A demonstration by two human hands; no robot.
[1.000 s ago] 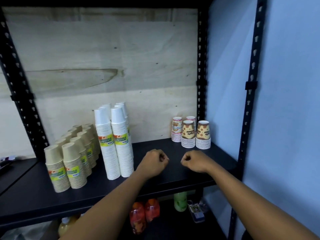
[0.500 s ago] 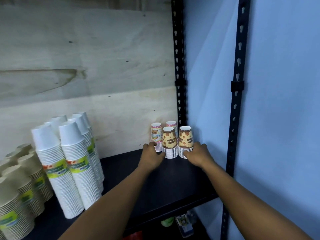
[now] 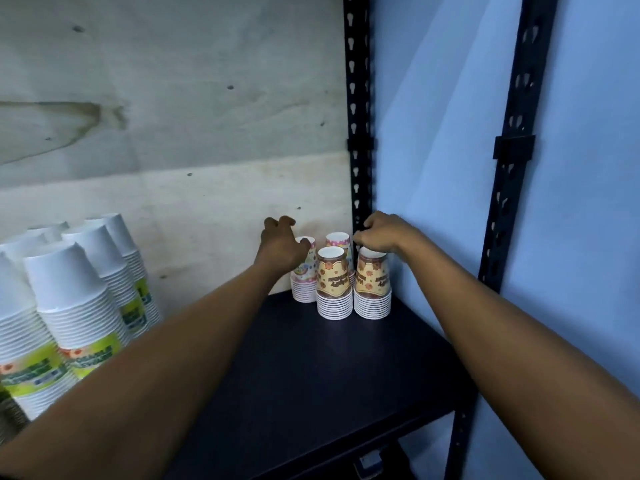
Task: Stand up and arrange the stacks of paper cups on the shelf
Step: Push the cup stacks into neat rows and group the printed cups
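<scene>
The left hand (image 3: pixel 282 245) curls its fingers and thumb round the top of the short stack of pastel flowered paper cups (image 3: pixel 304 284) at the back left. The right hand (image 3: pixel 381 233) has bent fingers just over the short stack of yellow-and-brown paper cups (image 3: pixel 373 282) at the front right; I cannot tell if it grips. All 4 short stacks stand upright, close together, in the back right corner of the black metal shelf (image 3: pixel 311 368). The tall stacks of white paper cups (image 3: pixel 79 306) with green labels stand well apart on the left, in front of the pale plywood back panel (image 3: pixel 173 140).
</scene>
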